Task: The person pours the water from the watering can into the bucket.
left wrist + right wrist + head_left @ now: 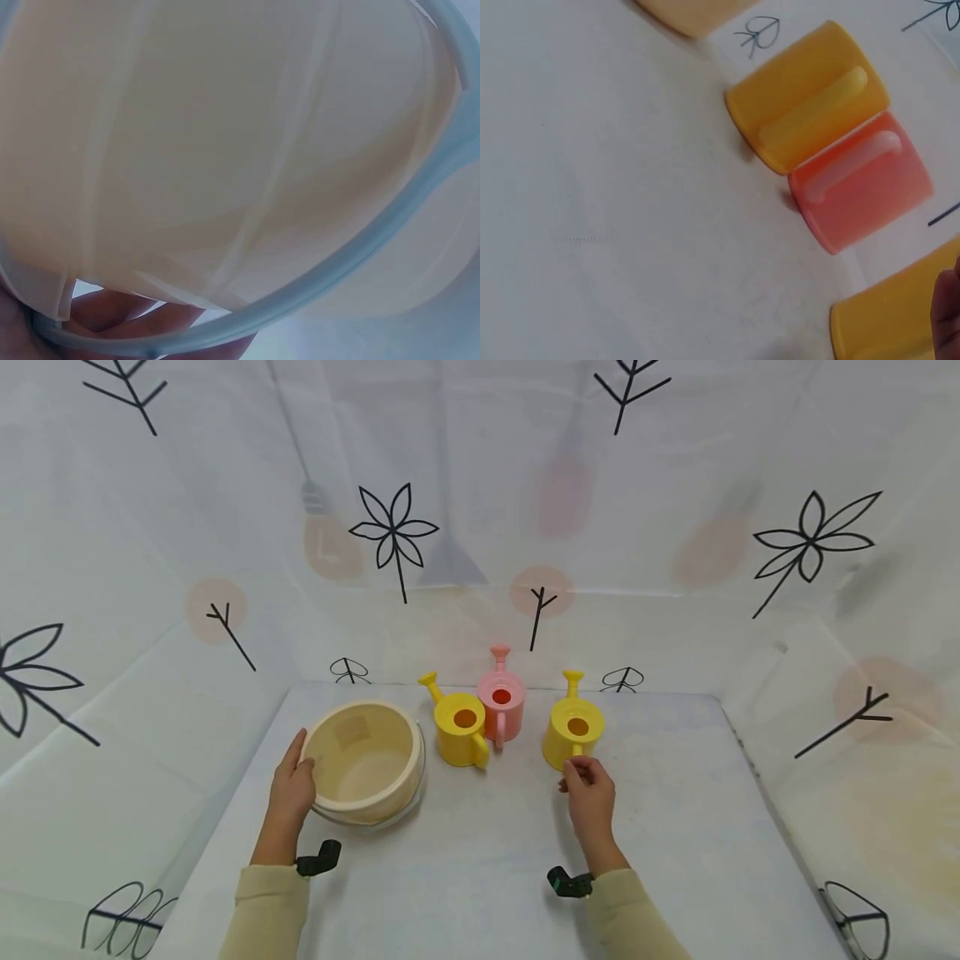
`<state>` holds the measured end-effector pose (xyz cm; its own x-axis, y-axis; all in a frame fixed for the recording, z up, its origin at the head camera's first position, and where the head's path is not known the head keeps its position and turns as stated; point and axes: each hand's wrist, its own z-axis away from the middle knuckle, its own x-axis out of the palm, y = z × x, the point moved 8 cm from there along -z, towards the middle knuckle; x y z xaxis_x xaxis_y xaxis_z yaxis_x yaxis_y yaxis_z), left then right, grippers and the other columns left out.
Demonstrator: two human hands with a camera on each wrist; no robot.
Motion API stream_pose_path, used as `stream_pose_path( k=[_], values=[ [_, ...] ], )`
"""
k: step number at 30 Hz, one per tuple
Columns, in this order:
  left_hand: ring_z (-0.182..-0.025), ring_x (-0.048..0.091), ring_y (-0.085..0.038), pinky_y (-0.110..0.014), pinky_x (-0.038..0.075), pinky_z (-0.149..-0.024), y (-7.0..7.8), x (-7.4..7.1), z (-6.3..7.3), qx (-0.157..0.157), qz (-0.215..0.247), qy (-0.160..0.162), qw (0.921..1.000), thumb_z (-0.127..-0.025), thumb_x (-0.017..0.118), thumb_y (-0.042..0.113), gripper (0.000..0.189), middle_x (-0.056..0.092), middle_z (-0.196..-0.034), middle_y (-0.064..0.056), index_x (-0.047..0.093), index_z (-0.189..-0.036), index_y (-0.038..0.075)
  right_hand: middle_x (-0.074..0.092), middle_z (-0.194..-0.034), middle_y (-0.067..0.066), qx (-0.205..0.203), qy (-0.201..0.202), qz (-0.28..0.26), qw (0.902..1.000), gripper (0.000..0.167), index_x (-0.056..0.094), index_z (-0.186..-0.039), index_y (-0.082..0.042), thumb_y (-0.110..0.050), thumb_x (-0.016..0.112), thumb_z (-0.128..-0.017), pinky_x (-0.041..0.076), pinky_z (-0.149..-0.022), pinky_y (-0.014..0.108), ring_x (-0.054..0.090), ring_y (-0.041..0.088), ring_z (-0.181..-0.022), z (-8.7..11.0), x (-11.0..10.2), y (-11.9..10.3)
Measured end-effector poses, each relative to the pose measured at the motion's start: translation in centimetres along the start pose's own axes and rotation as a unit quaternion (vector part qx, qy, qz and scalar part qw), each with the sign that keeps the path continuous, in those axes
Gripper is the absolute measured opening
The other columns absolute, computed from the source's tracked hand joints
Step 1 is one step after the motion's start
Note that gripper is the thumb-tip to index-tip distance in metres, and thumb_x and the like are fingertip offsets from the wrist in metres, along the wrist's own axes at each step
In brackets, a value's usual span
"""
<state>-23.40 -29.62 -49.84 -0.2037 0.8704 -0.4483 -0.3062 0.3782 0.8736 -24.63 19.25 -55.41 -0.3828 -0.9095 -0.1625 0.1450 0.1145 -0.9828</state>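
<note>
From the head view, the left hand (291,787) holds the left rim of a cream bowl (365,760) nested in a clear tub on the near-left part of the white surface (675,827), while the right hand (588,792) pinches the handle of the right yellow watering can (573,730), which stands right of a pink watering can (501,702) and a left yellow watering can (459,733). The left wrist view is filled by the cream bowl (225,142) inside the clear tub's rim, with fingers (127,315) wrapped under it, a closed grip. In the right wrist view the left yellow watering can (808,96) and the pink watering can (859,184) touch side by side, and the right yellow watering can (889,319) sits at the lower right corner with a fingertip (946,315) against it.
</note>
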Motion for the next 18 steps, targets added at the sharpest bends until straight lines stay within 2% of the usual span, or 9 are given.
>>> stream_pose_path(
  k=[9,18],
  values=[
    [-0.151,0.01,-0.031,-0.054,0.013,-0.121,-0.1,-0.1,0.0,-0.001,-0.004,0.001,1.0,-0.104,0.024,0.024,0.055,0.011,-0.164,-0.002,0.011,-0.155,0.037,0.061,-0.093,0.01,-0.026,-0.044,-0.005,0.9987,0.016,0.063,-0.105,-0.01,-0.022,0.063,-0.095,0.056,-0.066,0.021,0.062,0.018,-0.073,0.4,3.0,0.4],
    [-0.151,0.009,-0.03,-0.053,0.012,-0.121,0.0,0.0,0.1,0.001,0.0,0.002,1.0,-0.104,0.024,0.022,0.055,0.01,-0.164,-0.002,0.011,-0.156,0.035,0.063,-0.097,0.008,-0.008,-0.1,0.001,0.9949,0.016,0.062,-0.106,-0.013,-0.022,0.065,-0.093,0.056,-0.07,0.021,0.063,0.021,-0.082,1.0,6.3,1.0]
  ],
)
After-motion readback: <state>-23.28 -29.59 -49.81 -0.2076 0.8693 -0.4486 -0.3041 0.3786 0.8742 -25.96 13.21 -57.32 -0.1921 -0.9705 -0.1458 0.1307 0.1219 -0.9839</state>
